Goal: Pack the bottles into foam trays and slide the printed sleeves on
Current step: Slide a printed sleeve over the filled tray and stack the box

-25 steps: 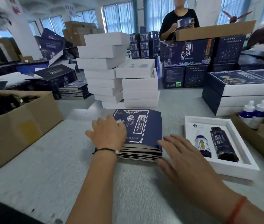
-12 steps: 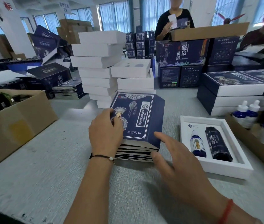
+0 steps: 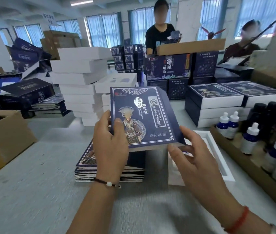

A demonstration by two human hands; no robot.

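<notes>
Head view: a printed sleeve [image 3: 144, 115] has come up off the stack [image 3: 85, 159] since a second ago, when both hands lay low at the pile on the table [image 3: 32, 191]. It is now held in the air, tilted up toward the far side, above the stack and just left of the foam tray [image 3: 218, 149]. That suggests the picking step is done, and the flat sleeve most likely still has to be opened before it can slide over the tray. The left hand [image 3: 111, 142] grips the sleeve's near left edge, thumb on the printed face and fingers curled behind. The right hand [image 3: 193, 156] is at the near right corner, fingers loosely curled; its thumb touches the sleeve's lower edge, but whether it truly pinches the corner cannot be told. The tray lies on the table to the right, largely hidden behind the right hand, so its bottles are not visible now. More dropper bottles [image 3: 250, 139] stand in a carton [image 3: 235, 159] at the far right, well apart from the sleeve.
</notes>
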